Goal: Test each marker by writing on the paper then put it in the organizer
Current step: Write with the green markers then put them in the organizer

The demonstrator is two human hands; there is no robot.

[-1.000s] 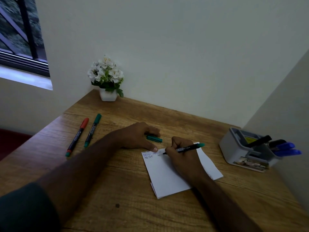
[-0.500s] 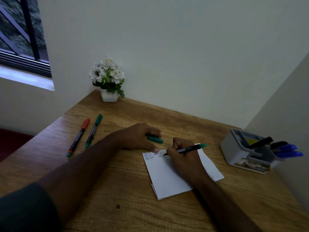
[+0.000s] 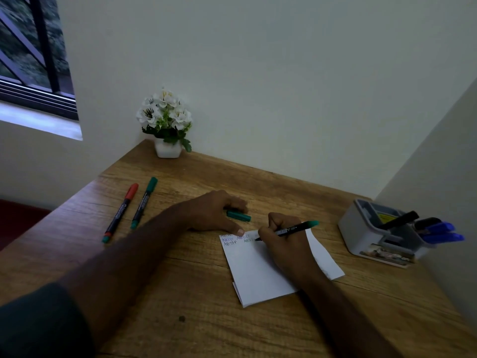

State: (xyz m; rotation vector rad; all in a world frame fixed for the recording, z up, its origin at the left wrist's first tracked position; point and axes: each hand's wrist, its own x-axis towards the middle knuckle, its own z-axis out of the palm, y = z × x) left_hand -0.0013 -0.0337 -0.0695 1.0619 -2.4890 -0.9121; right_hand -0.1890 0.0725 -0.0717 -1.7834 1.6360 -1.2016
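A: Where's the marker in use?

B: In the right hand (image 3: pixel 285 244) — its fingers are curled round a black marker (image 3: pixel 289 230) with a green end, tip down on the paper (image 3: pixel 260 275) near the top edge, beside a few lines of small lettering.

A: And the left hand?

B: The left hand (image 3: pixel 214 211) lies on the bench (image 3: pixel 160 293) at the paper's top left corner, thumb stretched out with its tip on the corner. A green cap (image 3: pixel 238 215) sticks out from under its fingers; they look loosely bent over it, but I cannot tell whether they grip it or merely rest on it.

A: The other markers?

B: Two lie side by side on the bench well to the left — a red-capped one (image 3: pixel 121 209) and a green-capped one (image 3: pixel 144 202), near each other but apart. The organizer (image 3: pixel 361 233), a grey box, stands at the right by the wall, with a black marker and two blue ones (image 3: pixel 438 232) leaning out of it.

A: Anything else?

B: A white pot of white flowers (image 3: pixel 166 125) in the far corner.
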